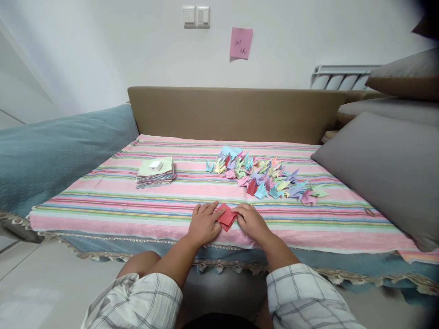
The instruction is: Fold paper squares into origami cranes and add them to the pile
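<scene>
A piece of red origami paper, folded into a small diamond with layered flaps at its lower tip, lies on the striped cloth between my hands. My left hand holds its left side, index finger on the paper and thumb by the lower left edge. At the right corner, the fingers of my right hand pinch the paper. Beyond my hands spreads a pile of folded paper cranes in many colours. To the left sits a stack of square paper sheets, with a small white box on top.
The striped cloth covers a sofa seat with a brown backrest. A blue-covered armrest bounds the left, grey cushions the right. A small brownish object lies near the cushion. A pink note hangs on the wall.
</scene>
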`<state>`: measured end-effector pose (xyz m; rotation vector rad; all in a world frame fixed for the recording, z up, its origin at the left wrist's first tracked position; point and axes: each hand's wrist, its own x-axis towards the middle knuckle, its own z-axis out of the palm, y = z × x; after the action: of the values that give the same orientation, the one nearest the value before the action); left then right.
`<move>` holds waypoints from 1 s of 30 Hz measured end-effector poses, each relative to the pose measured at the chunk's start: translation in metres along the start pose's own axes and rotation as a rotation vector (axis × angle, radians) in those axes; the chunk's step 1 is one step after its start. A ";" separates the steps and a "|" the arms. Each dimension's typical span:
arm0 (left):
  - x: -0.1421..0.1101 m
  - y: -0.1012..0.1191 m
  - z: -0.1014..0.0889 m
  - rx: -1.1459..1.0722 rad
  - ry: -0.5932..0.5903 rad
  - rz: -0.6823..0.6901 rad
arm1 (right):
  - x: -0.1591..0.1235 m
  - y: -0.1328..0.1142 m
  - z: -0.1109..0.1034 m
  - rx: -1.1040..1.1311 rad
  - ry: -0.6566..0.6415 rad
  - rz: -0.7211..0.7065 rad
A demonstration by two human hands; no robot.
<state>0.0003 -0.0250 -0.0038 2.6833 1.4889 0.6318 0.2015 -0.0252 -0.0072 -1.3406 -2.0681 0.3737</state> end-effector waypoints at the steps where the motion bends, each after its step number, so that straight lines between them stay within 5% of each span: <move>1: 0.000 0.000 0.000 0.004 0.001 0.002 | 0.000 -0.001 0.000 -0.003 -0.003 0.001; 20: -0.006 0.003 -0.008 -0.086 0.015 0.105 | -0.001 -0.004 0.004 -0.030 0.031 0.049; 30: -0.005 0.010 -0.013 -0.120 0.071 0.013 | -0.001 -0.006 0.003 -0.038 0.034 0.020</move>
<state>0.0013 -0.0366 0.0085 2.6088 1.4013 0.7976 0.1950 -0.0283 -0.0066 -1.3816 -2.0448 0.3191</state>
